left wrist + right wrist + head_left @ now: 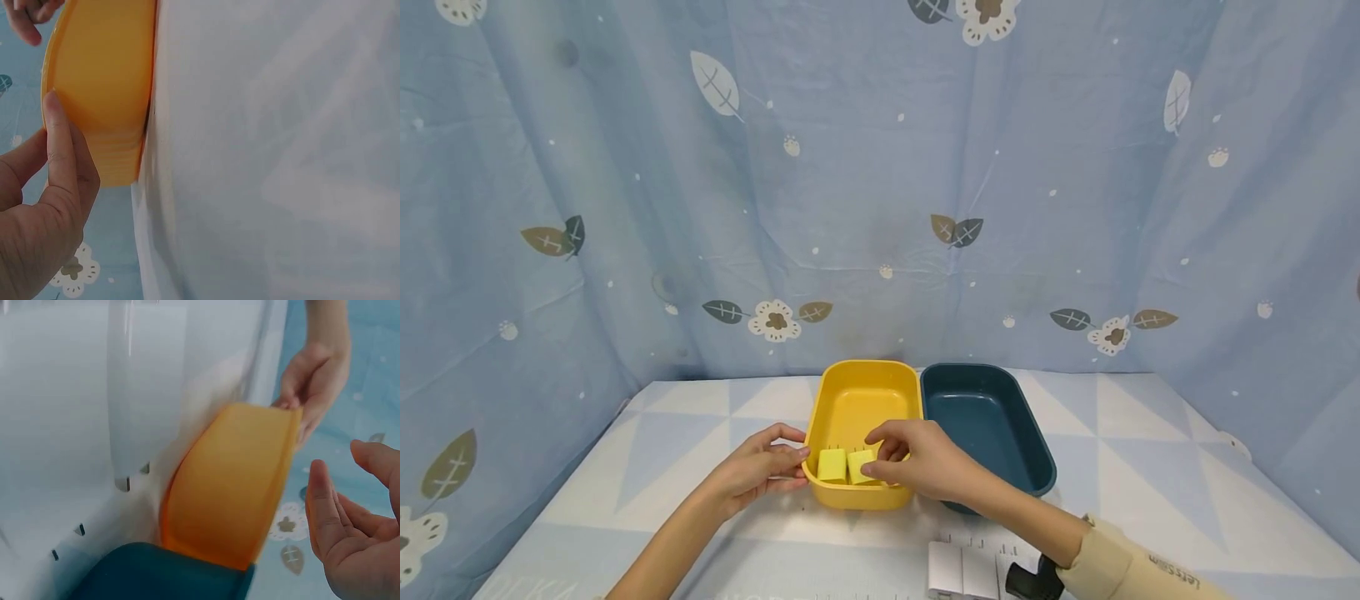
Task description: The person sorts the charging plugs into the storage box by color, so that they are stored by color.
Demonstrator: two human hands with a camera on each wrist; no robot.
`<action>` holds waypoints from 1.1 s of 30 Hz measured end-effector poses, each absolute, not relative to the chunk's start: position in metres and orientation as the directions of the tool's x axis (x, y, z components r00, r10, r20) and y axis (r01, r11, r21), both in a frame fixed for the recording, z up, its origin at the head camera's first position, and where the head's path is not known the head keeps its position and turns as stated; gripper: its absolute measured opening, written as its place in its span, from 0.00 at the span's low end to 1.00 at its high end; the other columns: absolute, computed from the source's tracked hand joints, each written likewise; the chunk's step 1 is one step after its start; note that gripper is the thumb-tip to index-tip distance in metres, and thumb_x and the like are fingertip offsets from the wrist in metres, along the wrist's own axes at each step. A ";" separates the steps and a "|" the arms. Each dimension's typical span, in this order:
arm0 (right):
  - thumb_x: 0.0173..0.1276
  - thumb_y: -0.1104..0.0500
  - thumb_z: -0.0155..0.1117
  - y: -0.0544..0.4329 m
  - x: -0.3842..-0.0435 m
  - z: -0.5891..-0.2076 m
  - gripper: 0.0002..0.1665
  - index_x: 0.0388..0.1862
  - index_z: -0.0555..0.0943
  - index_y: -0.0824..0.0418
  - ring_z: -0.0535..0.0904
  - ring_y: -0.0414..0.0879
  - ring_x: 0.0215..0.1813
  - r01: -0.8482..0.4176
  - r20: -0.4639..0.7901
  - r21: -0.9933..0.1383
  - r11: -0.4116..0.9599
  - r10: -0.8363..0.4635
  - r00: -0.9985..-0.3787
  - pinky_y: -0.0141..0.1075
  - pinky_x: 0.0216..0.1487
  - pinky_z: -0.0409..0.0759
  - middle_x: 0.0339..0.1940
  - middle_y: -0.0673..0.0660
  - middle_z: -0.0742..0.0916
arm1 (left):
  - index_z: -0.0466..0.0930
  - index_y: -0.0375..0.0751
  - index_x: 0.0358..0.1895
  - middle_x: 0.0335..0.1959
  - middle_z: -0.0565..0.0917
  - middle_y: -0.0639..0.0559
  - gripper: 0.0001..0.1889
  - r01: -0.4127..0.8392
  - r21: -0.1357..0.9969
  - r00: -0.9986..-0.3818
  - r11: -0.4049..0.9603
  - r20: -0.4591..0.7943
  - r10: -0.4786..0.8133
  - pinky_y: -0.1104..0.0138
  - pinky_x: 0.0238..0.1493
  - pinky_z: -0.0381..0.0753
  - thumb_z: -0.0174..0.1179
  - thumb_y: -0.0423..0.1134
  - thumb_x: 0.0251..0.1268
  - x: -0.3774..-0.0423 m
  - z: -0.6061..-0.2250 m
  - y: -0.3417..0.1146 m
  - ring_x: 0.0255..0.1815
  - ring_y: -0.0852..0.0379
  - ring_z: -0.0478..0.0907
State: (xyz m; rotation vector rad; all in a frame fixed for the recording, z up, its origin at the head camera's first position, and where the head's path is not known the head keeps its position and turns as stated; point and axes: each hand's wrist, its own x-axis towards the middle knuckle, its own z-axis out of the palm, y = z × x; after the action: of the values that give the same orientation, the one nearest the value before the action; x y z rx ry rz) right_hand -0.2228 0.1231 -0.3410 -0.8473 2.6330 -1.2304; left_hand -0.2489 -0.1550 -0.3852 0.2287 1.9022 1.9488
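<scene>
My left hand [763, 468] pinches the left rim of a yellow bin [859, 498], thumb inside the edge and fingers along the outer wall. Two yellow plug-in chargers [832, 466] stand side by side in the bin's near end, their prongs pointing up. My right hand [917, 457] is over the bin's near right corner, its thumb tip right at the right-hand charger [860, 466]. In the right wrist view, the thumb and fingers [322, 500] are spread apart above the bin's rim, with nothing visible between them.
A dark teal bin [985, 417] stands against the yellow bin's right side. Several white chargers [945, 569] with upturned prongs lie at the near edge, beside a black device [1036, 579] at the right sleeve. A patterned blue curtain [880, 167] hangs behind the table.
</scene>
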 end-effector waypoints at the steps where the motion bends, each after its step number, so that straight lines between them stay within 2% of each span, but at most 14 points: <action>1: 0.64 0.50 0.72 0.124 -0.219 -0.340 0.24 0.53 0.82 0.63 0.80 0.41 0.33 -0.429 0.123 -0.742 0.515 -0.524 -0.842 0.32 0.36 0.83 0.30 0.44 0.84 | 0.63 0.29 0.60 0.40 0.82 0.42 0.20 -0.172 0.985 -0.904 0.012 -0.163 0.396 0.62 0.44 0.87 0.58 0.33 0.73 -0.249 -0.385 -0.155 0.37 0.53 0.83; 7: 0.63 0.50 0.74 0.134 -0.194 -0.333 0.20 0.50 0.83 0.58 0.80 0.43 0.34 -0.377 0.083 -0.792 0.481 -0.526 -0.846 0.32 0.36 0.83 0.30 0.45 0.84 | 0.62 0.28 0.60 0.40 0.82 0.41 0.20 -0.173 0.985 -0.903 0.018 -0.166 0.395 0.61 0.45 0.87 0.58 0.33 0.73 -0.248 -0.384 -0.156 0.37 0.53 0.83; 15: 0.63 0.53 0.74 0.152 -0.165 -0.336 0.17 0.49 0.83 0.57 0.79 0.42 0.32 -0.336 0.056 -0.841 0.423 -0.550 -0.833 0.31 0.35 0.83 0.31 0.48 0.84 | 0.64 0.28 0.59 0.39 0.82 0.41 0.20 -0.172 0.985 -0.901 0.021 -0.166 0.401 0.62 0.44 0.87 0.59 0.32 0.71 -0.248 -0.386 -0.152 0.36 0.53 0.83; 23: 0.64 0.55 0.73 0.162 -0.149 -0.343 0.16 0.50 0.83 0.55 0.79 0.41 0.34 -0.244 -0.034 -0.887 0.393 -0.582 -0.813 0.28 0.35 0.82 0.31 0.49 0.84 | 0.64 0.28 0.59 0.39 0.81 0.41 0.20 -0.185 0.982 -0.907 0.028 -0.182 0.380 0.62 0.43 0.87 0.59 0.32 0.71 -0.248 -0.386 -0.153 0.36 0.53 0.83; 26: 0.66 0.58 0.72 0.168 -0.151 -0.364 0.16 0.52 0.82 0.56 0.79 0.42 0.35 -0.198 -0.076 -0.912 0.359 -0.623 -0.778 0.29 0.36 0.82 0.32 0.51 0.84 | 0.63 0.28 0.60 0.38 0.82 0.41 0.20 -0.179 0.983 -0.909 0.029 -0.177 0.378 0.62 0.43 0.87 0.59 0.32 0.72 -0.249 -0.384 -0.154 0.36 0.53 0.83; 28: 0.66 0.56 0.71 0.176 -0.158 -0.392 0.17 0.53 0.82 0.54 0.80 0.41 0.35 -0.194 -0.091 -0.920 0.341 -0.667 -0.740 0.30 0.37 0.83 0.34 0.49 0.85 | 0.63 0.27 0.60 0.39 0.82 0.41 0.20 -0.176 0.984 -0.908 0.028 -0.173 0.381 0.62 0.43 0.87 0.59 0.32 0.72 -0.248 -0.384 -0.154 0.36 0.53 0.83; 33: 0.68 0.51 0.68 0.190 -0.173 -0.463 0.13 0.52 0.83 0.43 0.80 0.32 0.34 -0.281 -0.072 -0.899 0.335 -0.746 -0.662 0.28 0.38 0.82 0.34 0.40 0.86 | 0.63 0.27 0.60 0.39 0.81 0.41 0.21 -0.176 0.984 -0.908 0.028 -0.174 0.382 0.62 0.43 0.87 0.59 0.32 0.72 -0.248 -0.382 -0.154 0.36 0.53 0.83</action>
State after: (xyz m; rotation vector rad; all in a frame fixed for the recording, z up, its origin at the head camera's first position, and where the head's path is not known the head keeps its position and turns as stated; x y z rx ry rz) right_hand -0.1733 0.1903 -0.4625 -0.8992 2.1258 -1.2902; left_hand -0.2483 -0.1542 -0.3824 0.2091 1.9218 1.9359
